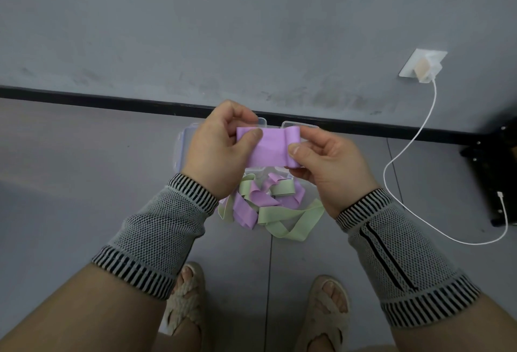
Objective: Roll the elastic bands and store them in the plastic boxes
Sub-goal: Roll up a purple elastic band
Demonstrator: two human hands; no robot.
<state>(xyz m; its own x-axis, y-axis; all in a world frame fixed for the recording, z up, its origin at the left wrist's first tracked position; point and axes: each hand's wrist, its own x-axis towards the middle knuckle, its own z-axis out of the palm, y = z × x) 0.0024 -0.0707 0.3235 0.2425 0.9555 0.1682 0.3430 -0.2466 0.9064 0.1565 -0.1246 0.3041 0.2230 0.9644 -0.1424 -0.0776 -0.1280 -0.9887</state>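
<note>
1. Standing over the grey floor (84, 184), a person holds a purple elastic band (268, 146) up at chest height, between both hands, above the boxes.
2. Left hand (221, 150): thumb and curled fingers pinch the band's left end.
3. Right hand (327, 167): thumb and fingers pinch the right end, where the band looks folded or rolled over itself by a turn or so.
4. Clear plastic boxes (181, 144) sit on the floor at twelve o'clock from the feet, mostly hidden behind the hands; whether any rolled band lies inside cannot be told.
5. A loose heap of purple and green bands (265, 206) lies at six o'clock from the boxes, unrolled.
6. Judged progress: early. One band is just being rolled; the heap remains.
7. At two o'clock, a white charger cable (405, 156) trails from a wall socket (422, 66).
</note>
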